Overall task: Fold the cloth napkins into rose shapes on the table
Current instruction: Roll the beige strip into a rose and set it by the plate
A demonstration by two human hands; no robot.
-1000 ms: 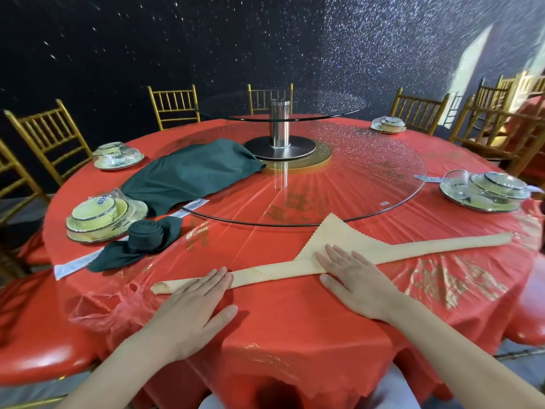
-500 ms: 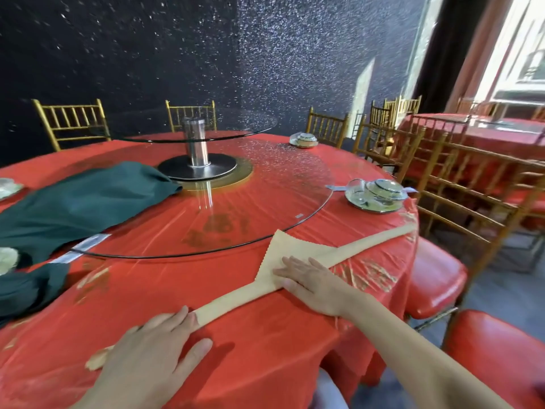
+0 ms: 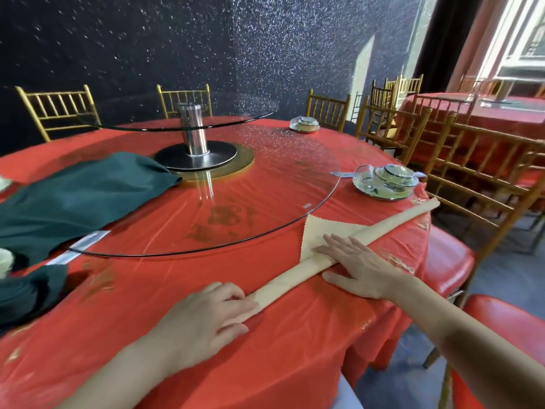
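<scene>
Pressing open-fingered, left hand (image 3: 206, 314) and right hand (image 3: 361, 268) pinned the beige napkin (image 3: 295, 281), lower centre, already banded. Coiling it into a rose looked undone

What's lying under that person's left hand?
The left hand rests on the near end of a rolled beige napkin, which lies on the red tablecloth. The fingers and palm cover the napkin's tip, so how it ends cannot be seen.

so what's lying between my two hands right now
In the head view, a rolled stretch of the beige napkin runs between the left hand and the right hand, lying on the red tablecloth.
</scene>
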